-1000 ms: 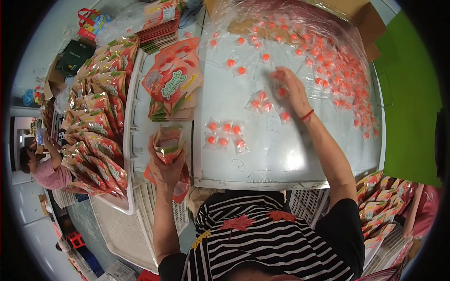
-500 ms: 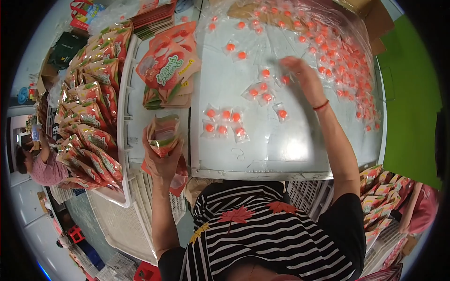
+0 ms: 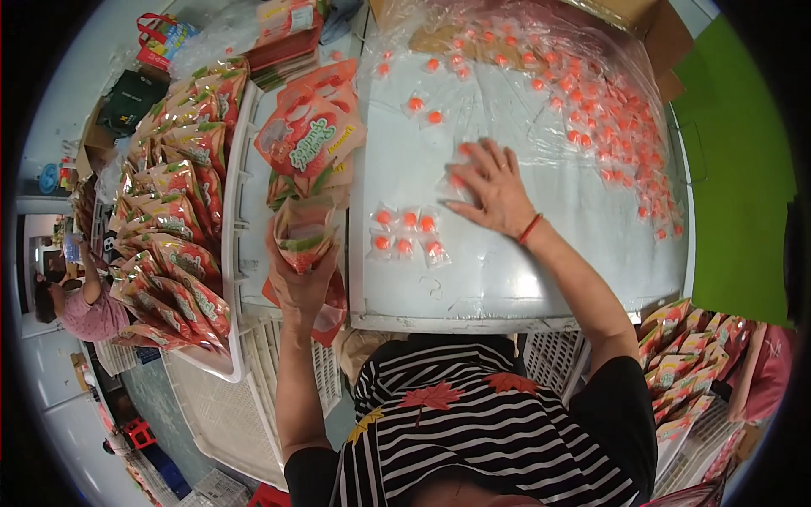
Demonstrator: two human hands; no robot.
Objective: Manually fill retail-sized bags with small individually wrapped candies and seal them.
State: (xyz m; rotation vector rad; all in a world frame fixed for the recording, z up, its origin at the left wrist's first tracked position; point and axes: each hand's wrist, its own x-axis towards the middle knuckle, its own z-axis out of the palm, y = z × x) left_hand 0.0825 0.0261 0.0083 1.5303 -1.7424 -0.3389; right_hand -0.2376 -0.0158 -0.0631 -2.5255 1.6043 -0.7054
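My left hand [image 3: 300,291] is wrapped round a red and pink stand-up pouch [image 3: 306,237], holding it upright with its open mouth toward me at the table's left edge. My right hand [image 3: 498,190] lies palm down on the white table [image 3: 481,291], fingers spread over a few individually wrapped red candies [image 3: 457,181], partly hidden under the fingertips. Two short rows of the same wrapped candies [image 3: 410,221] sit to its left, near the pouch. Flat printed pouches [image 3: 308,139] lie stacked beyond my left hand.
A large heap of wrapped candies [image 3: 591,118] spreads over clear plastic film at the far right, by a cardboard box [image 3: 667,42]. On the left, a white crate [image 3: 234,279] holds several filled pouches [image 3: 173,211]. More pouches [image 3: 676,363] and another person [image 3: 764,372] are at lower right.
My right hand has swept left and toward me, from the candy heap's side onto the loose candies, gathering them under its fingers. My left hand keeps holding the pouch.
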